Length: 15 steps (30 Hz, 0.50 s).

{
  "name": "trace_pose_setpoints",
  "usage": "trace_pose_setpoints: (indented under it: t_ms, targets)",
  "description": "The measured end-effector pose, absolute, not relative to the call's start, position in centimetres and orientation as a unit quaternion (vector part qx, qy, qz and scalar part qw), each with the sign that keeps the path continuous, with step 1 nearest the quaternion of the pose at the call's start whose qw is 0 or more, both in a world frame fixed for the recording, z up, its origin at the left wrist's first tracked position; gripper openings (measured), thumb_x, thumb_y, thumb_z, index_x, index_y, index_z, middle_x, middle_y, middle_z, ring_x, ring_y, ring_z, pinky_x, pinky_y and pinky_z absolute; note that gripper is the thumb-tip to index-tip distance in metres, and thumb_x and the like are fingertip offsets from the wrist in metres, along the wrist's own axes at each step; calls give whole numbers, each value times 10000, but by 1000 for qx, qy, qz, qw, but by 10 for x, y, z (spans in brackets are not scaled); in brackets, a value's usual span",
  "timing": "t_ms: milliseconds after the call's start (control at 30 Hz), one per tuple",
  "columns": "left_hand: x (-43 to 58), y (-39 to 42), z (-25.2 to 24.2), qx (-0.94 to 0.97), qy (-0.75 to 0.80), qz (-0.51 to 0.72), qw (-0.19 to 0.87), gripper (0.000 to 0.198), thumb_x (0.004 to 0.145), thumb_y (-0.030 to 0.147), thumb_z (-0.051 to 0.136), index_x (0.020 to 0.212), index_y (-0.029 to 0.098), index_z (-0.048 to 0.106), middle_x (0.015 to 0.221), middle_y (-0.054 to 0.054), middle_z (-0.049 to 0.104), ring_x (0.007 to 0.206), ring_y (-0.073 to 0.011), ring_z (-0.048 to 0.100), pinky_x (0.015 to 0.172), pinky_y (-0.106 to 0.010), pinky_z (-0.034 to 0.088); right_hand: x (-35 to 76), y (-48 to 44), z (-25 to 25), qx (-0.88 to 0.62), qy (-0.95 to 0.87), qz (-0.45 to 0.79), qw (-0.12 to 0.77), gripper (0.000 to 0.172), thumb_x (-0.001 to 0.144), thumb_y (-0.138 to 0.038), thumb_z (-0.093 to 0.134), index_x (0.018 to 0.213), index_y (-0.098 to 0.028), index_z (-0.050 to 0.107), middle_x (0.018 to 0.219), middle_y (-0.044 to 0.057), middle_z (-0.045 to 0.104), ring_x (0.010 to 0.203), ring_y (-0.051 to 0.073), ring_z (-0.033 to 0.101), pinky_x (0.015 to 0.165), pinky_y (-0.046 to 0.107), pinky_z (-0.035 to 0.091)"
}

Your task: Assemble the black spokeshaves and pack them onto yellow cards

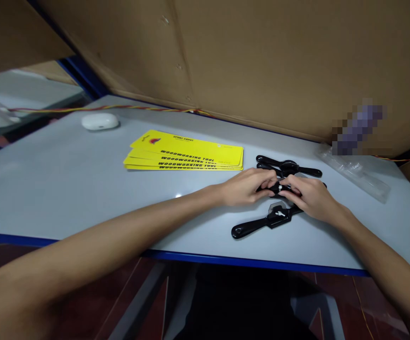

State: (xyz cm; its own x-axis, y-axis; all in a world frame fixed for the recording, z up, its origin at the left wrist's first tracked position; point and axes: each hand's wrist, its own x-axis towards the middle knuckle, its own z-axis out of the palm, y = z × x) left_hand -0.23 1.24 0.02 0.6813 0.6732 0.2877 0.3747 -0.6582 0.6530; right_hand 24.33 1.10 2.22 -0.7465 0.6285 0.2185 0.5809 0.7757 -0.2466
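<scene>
Between my two hands is a black spokeshave (279,188) with a small silvery part at its middle. My left hand (249,185) is closed on its left side, thumb and fingers pinching it. My right hand (309,196) is closed on the other side, fingertips close to those of the left. Nearer the table's front lies another black spokeshave (277,216), its right handle partly hidden under my right hand. Behind my hands rest more black spokeshaves (288,165), one overlapping another.
A fanned stack of yellow printed cards (187,153) lies left of my hands. A white earbud case (100,122) sits at the back left. Clear plastic packaging (355,172) lies at the right. A twisted red-yellow cable (148,108) runs along the back of the grey table (84,189).
</scene>
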Motion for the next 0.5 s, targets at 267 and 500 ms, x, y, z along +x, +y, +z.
trace_pose_setpoints:
  t_ms: [267,500]
  targets:
    - [0,13,0,873,284,261,299,121,932,245,499,849,221,415,784,-15,527,744,-174,516,696,-331,389,236,10,21,-345,-923,62,158,228,1057,-364,525,874,-229,542,819,38,684,700,192,584,652,311,363]
    - [-1,14,-4,873,291,266,288,89,950,280,510,910,204,484,854,-52,571,820,-200,551,715,-342,412,234,8,17,-368,-908,61,189,242,1031,-376,566,841,-226,555,769,20,660,649,173,546,628,310,327]
